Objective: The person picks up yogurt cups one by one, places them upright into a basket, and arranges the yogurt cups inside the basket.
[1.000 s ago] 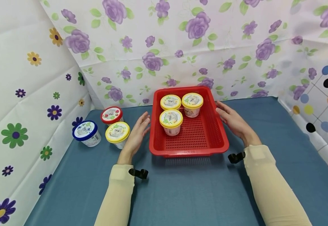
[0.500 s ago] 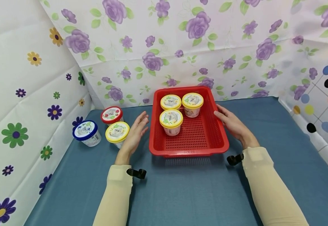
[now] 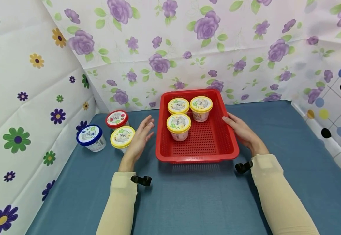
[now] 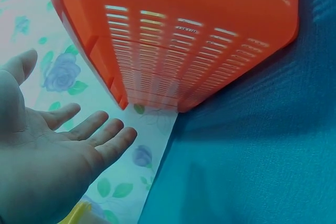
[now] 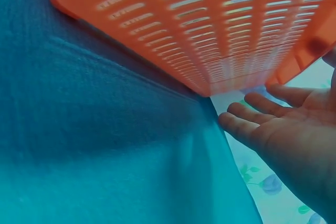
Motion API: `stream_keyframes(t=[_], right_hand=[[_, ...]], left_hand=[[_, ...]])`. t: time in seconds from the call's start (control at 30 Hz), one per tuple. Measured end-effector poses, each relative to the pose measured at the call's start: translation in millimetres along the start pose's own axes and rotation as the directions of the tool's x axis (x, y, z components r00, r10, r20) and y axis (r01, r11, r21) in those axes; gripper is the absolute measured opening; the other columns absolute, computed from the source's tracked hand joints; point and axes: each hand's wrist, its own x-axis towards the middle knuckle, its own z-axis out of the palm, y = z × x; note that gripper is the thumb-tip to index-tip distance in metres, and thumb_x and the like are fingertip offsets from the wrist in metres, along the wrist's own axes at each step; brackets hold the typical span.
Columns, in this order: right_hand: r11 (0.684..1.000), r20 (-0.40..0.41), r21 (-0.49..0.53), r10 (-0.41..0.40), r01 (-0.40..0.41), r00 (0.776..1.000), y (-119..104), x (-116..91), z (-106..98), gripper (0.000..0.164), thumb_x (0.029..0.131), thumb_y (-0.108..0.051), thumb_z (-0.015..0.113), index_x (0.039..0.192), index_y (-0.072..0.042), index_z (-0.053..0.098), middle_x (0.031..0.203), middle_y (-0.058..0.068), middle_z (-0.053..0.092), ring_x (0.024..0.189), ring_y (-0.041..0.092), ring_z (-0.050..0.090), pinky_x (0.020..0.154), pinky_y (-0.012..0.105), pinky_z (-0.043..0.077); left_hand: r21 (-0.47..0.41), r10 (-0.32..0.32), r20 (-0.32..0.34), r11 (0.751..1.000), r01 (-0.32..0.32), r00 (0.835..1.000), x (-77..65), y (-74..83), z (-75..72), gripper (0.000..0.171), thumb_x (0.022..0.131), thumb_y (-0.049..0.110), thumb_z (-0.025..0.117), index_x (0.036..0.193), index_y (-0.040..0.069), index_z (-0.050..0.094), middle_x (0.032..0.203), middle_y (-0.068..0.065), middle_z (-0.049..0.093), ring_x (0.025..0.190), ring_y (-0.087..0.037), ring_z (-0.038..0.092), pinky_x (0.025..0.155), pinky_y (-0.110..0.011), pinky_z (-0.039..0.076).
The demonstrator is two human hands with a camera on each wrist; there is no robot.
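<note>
Left grip (image 3: 139,138) (a bare hand, palm facing inward): wide, fingers extended, positioned at 9 o'clock of the red basket (image 3: 197,159) and apart from its wall. Right grip (image 3: 242,130): wide, positioned at 3 o'clock, thumb at the rim, remaining fingers extended on the outer side; pressure on the rim cannot be determined.

The red basket rests on the blue tabletop (image 3: 194,202) between both grips. It contains three upright cups with yellow lids: the rear right cup (image 3: 201,107) at 12 o'clock, the rear left cup (image 3: 178,105) at 11 o'clock, and the front cup (image 3: 179,125) at 9 o'clock.

Relative to the left grip, the outer yellow-lidded cup (image 3: 122,137) stands just beside it at 9 o'clock, the red-lidded cup (image 3: 117,119) at 10 o'clock, and the blue-lidded cup (image 3: 90,138) farther out at 9 o'clock. Rose-patterned cloth (image 3: 182,42) hangs at 12 o'clock, beyond the tabletop.
</note>
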Motion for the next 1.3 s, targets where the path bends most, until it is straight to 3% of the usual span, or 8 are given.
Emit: stream_keyframes(t=[0.63,1.0,1.3], right_hand=[[0.996,0.033,0.084,0.010,-0.012,0.999,8.3,1.7,5.1,0.071,0.107,-0.055,0.049,0.165,-0.021,0.026,0.151,0.027,0.048,0.119,0.036,0.067,0.087,0.046,0.061],[0.998,0.020,0.066,0.011,-0.012,1.000,8.1,1.5,6.5,0.073,0.106,-0.057,0.049,0.164,-0.018,0.028,0.150,0.026,0.050,0.118,0.033,0.068,0.087,0.044,0.061],[0.994,0.010,0.109,0.015,-0.016,1.000,9.0,-2.6,7.6,0.074,0.106,-0.059,0.047,0.164,-0.018,0.028,0.149,0.028,0.049,0.116,0.031,0.069,0.086,0.044,0.061]], left_hand=[[-0.010,0.016,-0.032,1.000,-0.016,0.999,-9.1,7.6,-8.2,0.067,0.109,0.044,0.050,0.166,0.018,0.025,0.165,-0.005,0.034,0.152,-0.029,0.032,0.121,-0.050,0.032],[-0.005,0.025,-0.047,1.000,-0.025,0.999,-10.7,9.9,-13.2,0.063,0.111,0.037,0.046,0.166,0.017,0.024,0.165,-0.008,0.033,0.154,-0.033,0.029,0.122,-0.052,0.031],[-0.009,0.038,-0.034,0.999,-0.039,0.999,-14.0,10.8,-17.8,0.065,0.111,0.042,0.047,0.166,0.017,0.023,0.166,-0.006,0.032,0.154,-0.029,0.029,0.123,-0.049,0.029]])
